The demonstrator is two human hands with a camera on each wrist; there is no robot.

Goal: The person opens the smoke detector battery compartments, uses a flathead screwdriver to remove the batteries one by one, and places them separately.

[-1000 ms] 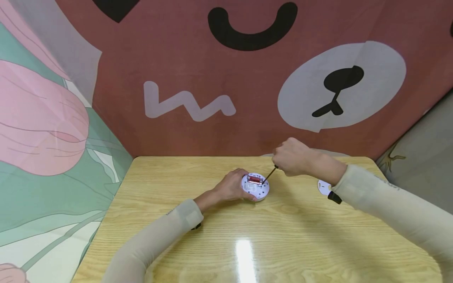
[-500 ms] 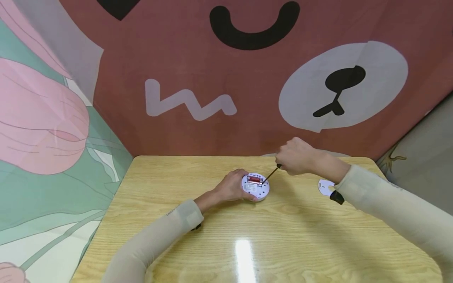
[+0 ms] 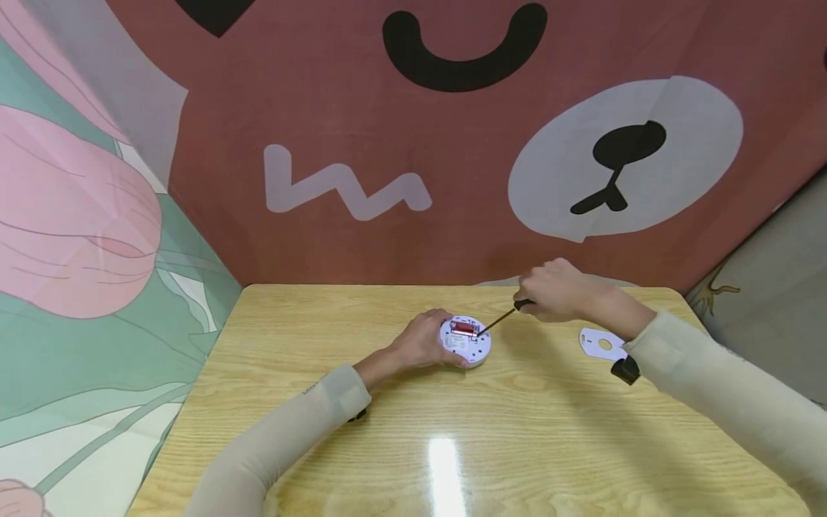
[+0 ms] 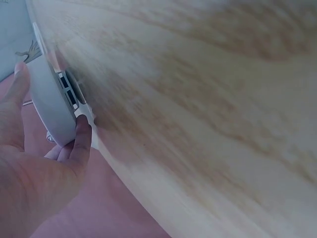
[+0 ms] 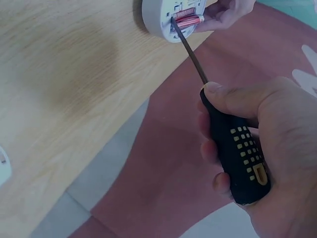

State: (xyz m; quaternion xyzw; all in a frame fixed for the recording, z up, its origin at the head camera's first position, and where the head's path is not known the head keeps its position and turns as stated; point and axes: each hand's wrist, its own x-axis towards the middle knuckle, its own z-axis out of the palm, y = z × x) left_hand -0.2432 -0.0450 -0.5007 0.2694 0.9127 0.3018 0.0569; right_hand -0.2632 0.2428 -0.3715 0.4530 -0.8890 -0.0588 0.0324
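Observation:
My left hand (image 3: pixel 423 340) grips a round white smoke detector (image 3: pixel 466 353) by its left side, thumb near the front edge and fingers round the back. Its back faces up, showing red batteries (image 5: pixel 188 20) in a compartment; in the right wrist view the nearer one sits raised at one end. My right hand (image 3: pixel 558 291) holds a screwdriver (image 5: pixel 237 148) by its black handle with yellow markings. The shaft slants down to the left, and its tip meets the detector right at the end of the batteries.
A flat white mounting plate (image 3: pixel 597 343) with a round hole lies on the wooden table (image 3: pixel 362 467) at the right, partly behind the right sleeve. A wall covering (image 3: pixel 465 244) with a cartoon print stands at the table's back edge.
My right hand has shifted right and slightly down, so the screwdriver leans lower while its tip stays at the batteries. More of the white plate shows. The left hand holds still.

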